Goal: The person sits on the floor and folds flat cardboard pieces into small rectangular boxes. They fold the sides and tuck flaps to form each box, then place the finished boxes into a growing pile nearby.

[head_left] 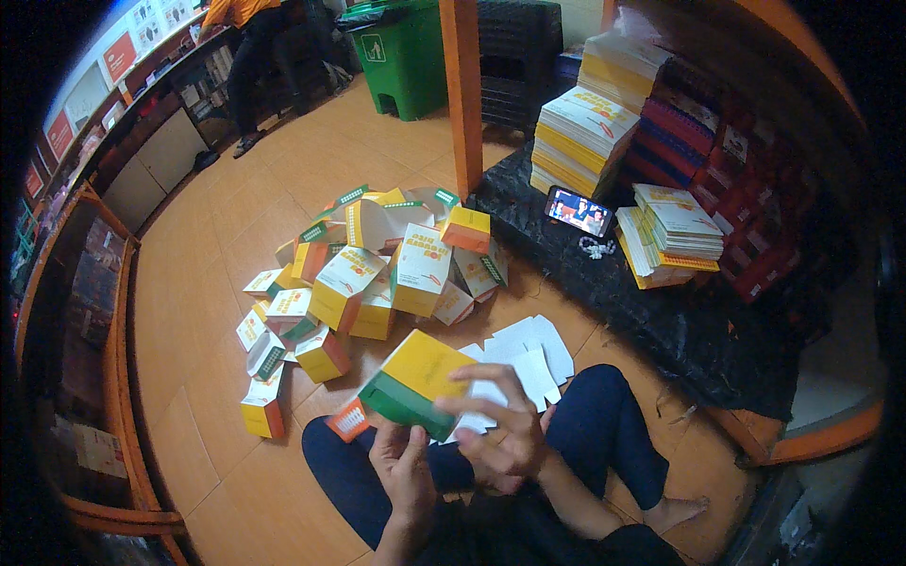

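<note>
Left fingers grip a yellow-and-green carton bearing blurred lettering.

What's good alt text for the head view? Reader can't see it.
The left hand holds a yellow and green carton, the right hand at its right side, above bent legs. Ahead, a heap of boxes lies on an orange tiled floor; to the right, a lit phone sits on a black-covered ledge.
</note>
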Action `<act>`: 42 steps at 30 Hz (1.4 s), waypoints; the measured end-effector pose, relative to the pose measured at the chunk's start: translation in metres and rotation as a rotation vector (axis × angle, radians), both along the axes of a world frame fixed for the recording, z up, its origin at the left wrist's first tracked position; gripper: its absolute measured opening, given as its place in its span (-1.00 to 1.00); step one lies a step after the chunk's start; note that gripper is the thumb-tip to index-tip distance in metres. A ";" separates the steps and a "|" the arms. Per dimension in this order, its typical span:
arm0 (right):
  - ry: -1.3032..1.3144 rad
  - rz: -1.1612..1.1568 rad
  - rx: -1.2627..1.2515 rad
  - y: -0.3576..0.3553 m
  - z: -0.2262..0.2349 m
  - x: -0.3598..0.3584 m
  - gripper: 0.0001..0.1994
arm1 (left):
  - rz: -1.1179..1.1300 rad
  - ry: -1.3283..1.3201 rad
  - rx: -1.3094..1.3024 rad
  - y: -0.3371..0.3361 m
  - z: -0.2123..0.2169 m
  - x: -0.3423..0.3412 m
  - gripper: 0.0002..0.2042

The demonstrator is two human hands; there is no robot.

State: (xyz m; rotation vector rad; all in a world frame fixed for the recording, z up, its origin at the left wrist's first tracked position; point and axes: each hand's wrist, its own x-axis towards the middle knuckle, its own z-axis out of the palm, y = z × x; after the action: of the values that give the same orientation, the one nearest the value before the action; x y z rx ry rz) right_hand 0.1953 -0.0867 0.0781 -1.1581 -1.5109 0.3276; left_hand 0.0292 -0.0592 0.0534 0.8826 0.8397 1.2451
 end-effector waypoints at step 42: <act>0.257 0.110 -0.665 -0.012 -0.036 -0.033 -0.69 | -0.035 0.167 0.029 0.033 -0.044 -0.050 -0.80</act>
State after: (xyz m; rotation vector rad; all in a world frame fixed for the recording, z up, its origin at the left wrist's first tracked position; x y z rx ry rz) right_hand 0.1624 -0.0985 0.0420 -1.4728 -1.2681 1.0708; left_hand -0.0211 -0.0267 0.0090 1.0316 0.9362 1.1667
